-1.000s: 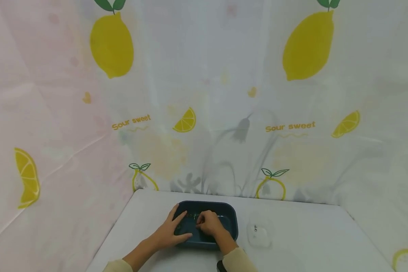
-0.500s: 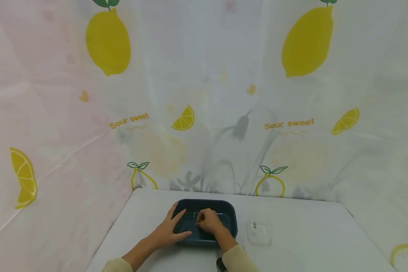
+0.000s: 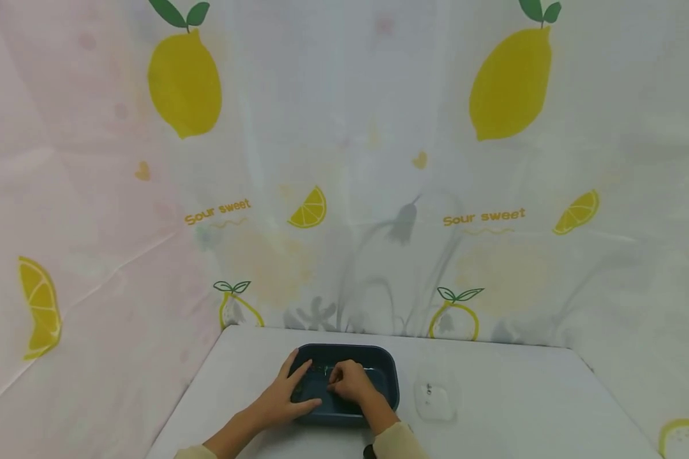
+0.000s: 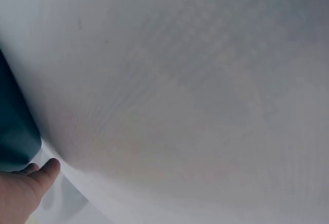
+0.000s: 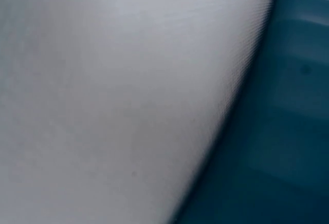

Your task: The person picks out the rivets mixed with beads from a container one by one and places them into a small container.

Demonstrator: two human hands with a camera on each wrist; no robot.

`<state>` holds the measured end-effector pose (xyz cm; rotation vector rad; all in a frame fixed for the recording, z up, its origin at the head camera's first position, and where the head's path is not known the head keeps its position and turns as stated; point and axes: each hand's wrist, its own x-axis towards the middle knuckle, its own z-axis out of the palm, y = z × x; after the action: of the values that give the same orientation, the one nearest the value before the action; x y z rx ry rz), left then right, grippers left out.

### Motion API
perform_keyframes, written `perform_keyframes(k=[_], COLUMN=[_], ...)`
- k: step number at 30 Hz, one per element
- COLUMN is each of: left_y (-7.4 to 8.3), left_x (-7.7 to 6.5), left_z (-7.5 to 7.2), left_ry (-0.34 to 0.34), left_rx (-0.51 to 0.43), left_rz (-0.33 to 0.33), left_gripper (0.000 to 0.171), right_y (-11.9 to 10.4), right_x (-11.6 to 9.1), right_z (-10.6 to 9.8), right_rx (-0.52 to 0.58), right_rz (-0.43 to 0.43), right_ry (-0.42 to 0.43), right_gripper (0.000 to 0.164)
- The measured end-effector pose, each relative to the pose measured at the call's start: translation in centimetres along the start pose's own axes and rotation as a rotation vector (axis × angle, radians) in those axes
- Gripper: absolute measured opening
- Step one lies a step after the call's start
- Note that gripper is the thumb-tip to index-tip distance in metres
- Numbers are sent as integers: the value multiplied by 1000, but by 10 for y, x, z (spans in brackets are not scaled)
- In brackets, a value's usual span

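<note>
A dark blue rectangular tray sits on the white table, with its teal wall also at the left edge of the left wrist view. My left hand lies spread over the tray's left end, thumb by the near rim and fingers at the far left corner. Inside the tray my right hand has its fingers curled and fingertips bunched; I cannot tell if anything is pinched there. Small greenish bits lie between the hands. The right wrist view shows only the tray's side and white cloth.
Right of the tray stands a small clear plastic container with dark marks on it. A black object shows partly beside the right sleeve. Behind the table hangs a lemon-print curtain.
Both hands stay at nearly the same places on the tray. The head view has shifted slightly; the tray and container have not visibly moved on the table.
</note>
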<state>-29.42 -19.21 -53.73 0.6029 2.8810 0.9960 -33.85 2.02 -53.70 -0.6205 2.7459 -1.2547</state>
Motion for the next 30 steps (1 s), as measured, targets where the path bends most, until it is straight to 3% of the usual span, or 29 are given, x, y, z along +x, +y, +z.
perform_keyframes(k=[12, 23, 30], left_y=[1, 3, 5], left_x=[2, 3, -1], left_z=[-1, -1, -4], left_ry=[-4, -17, -18], left_rx=[6, 30, 11], left_rz=[-7, 5, -25], left_gripper=[90, 90, 90], right_y=[2, 2, 5], right_x=[0, -1, 4], right_z=[-7, -8, -2], right_rx=[45, -5, -51], right_rz=[-15, -12, -40], right_ry=[-29, -18, -9], right_gripper=[7, 8, 7])
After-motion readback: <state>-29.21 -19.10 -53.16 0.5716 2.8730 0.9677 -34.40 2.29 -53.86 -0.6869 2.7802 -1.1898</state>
